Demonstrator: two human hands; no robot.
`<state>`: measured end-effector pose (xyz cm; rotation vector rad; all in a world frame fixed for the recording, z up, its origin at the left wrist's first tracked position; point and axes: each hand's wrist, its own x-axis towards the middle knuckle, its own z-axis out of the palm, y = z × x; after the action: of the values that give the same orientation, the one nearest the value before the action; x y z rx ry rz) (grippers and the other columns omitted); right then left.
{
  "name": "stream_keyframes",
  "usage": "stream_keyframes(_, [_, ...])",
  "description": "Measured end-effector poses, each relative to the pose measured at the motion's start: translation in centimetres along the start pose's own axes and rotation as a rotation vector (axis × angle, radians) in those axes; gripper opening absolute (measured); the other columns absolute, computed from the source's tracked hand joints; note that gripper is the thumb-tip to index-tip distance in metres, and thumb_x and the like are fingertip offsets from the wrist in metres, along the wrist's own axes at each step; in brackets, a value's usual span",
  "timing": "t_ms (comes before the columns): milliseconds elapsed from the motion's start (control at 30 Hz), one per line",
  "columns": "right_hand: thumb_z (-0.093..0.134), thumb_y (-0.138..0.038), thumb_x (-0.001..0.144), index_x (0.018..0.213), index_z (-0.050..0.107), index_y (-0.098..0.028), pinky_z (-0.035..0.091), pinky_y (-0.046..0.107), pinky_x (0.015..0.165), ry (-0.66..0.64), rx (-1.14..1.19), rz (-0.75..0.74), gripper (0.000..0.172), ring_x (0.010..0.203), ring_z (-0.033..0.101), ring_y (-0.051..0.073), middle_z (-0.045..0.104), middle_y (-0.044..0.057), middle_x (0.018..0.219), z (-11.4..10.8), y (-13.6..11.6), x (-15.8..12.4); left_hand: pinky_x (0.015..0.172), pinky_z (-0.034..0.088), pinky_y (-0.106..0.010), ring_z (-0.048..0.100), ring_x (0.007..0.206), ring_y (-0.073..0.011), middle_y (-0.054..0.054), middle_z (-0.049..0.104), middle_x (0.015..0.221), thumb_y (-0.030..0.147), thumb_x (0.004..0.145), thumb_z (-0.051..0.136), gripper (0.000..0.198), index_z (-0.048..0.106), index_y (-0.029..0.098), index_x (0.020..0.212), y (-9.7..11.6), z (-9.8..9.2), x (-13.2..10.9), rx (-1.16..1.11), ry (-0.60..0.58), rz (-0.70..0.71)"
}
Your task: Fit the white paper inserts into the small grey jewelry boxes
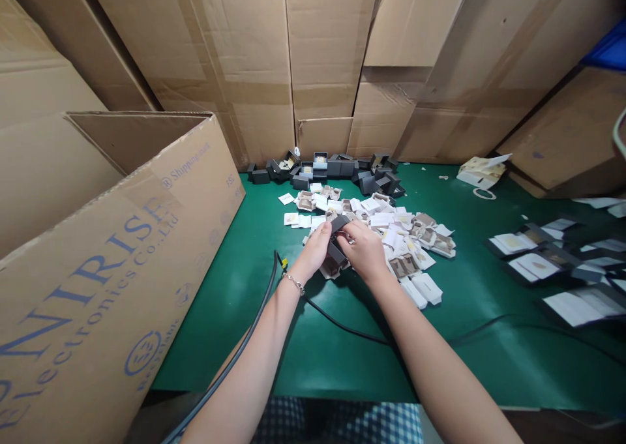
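Between my two hands is a small black box (336,251), tilted, with its lid flap raised. My left hand (317,245) grips its left side, a chain bracelet at the wrist. On the other side, my right hand (362,247) has its fingers curled in at the box's opening; whether they pinch anything inside is hidden. Beneath and around the box spreads a heap of white cards and grey-brown molded trays (386,225). Behind the heap stand several black boxes (337,167), some open.
A large cardboard carton (147,248) stands on the left of the green table (235,340). A black cable (342,326) crosses under my forearms. Opened black boxes with white cards (533,261) lie at right. Cardboard walls (235,59) close off the back.
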<state>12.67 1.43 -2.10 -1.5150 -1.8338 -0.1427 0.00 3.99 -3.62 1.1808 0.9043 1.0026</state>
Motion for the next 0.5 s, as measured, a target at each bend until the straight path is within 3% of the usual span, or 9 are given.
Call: stream_keyframes(500, [0.047, -0.016, 0.082, 0.081, 0.067, -0.022, 0.046, 0.028, 0.067, -0.096, 0.206, -0.041, 0.021, 0.077, 0.06, 0.018, 0.066, 0.004, 0.085, -0.09, 0.39, 0.33, 0.102, 0.039, -0.038, 0.055, 0.114, -0.025, -0.011, 0.062, 0.12, 0.067, 0.082, 0.04, 0.062, 0.06, 0.017, 0.111, 0.3, -0.06, -0.05, 0.053, 0.021, 0.036])
